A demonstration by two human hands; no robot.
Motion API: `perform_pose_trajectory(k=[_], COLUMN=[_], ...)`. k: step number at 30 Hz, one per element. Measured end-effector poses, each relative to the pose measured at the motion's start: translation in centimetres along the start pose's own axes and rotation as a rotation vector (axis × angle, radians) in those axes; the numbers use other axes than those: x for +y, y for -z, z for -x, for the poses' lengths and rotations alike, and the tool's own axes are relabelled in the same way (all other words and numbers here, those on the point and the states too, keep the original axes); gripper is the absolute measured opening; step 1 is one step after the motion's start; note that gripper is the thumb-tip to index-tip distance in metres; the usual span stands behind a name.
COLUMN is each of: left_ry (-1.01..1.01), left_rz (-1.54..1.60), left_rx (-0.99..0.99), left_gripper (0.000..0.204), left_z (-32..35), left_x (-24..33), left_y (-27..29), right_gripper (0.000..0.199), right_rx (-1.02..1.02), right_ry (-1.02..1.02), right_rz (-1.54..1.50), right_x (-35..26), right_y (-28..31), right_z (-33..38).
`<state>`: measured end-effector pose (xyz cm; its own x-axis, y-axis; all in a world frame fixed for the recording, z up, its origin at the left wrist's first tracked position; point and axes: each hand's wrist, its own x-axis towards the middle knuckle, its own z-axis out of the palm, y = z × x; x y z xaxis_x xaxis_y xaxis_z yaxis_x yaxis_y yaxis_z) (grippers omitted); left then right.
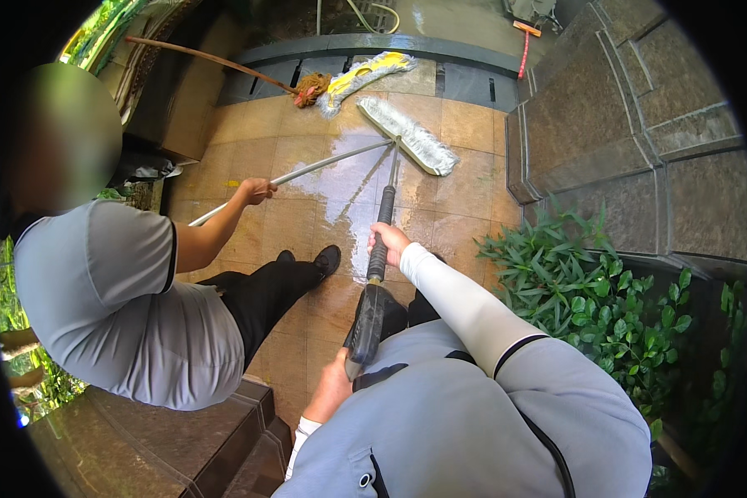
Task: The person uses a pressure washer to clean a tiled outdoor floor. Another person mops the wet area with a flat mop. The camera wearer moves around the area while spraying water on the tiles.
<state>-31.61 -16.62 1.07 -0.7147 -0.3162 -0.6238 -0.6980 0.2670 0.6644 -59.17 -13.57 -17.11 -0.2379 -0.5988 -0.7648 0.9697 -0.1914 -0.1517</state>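
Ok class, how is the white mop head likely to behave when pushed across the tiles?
The white mop head is probably stiff lengthwise, since its edge runs straight. Its shaggy surface looks soft. The shiny tiles may let it slide easily.

Floor: tan square tiles, wet, bright glare at centre. Far edge: dark stone curb, grey paving beyond. Right: brown-grey stone-clad wall, panels divided by pale joints; leafy green plants along base. Lower left: brown stone ledge. Daylight at left, sunlit greenery behind.
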Motion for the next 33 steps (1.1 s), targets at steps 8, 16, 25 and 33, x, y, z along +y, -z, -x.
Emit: perform_pose_trajectory(k=[8, 16, 25, 33], left_ry=[0.112, -0.005, -0.011, -0.116], left_rz=[0.043, -0.089, -0.033, 0.021], left_rx=[0.015, 0.01, 0.072, 0.018], left_gripper=[0.041, 0.038, 0.039, 0.039], left_z=[0.9, 3.3, 4.4, 5.6], left_x=[-2.0, 1.8, 1.3, 3.3], left_y=[-2.7, -4.9, -8.5, -9.8], right_gripper=[0.01, 0.01, 0.011, 0.01], right_rx=[-0.006, 0.022, -0.023, 0.027], right_ry=[0.022, 0.027, 0.059, 0.096], right_rz=[0.019, -0.035, 0.056, -0.044], right_x=[0.6, -0.1, -1.6, -1.6], right_y=[1.6, 4.9, 4.8, 8.6], right_z=[1.8, 5.5, 8.1, 10.6])
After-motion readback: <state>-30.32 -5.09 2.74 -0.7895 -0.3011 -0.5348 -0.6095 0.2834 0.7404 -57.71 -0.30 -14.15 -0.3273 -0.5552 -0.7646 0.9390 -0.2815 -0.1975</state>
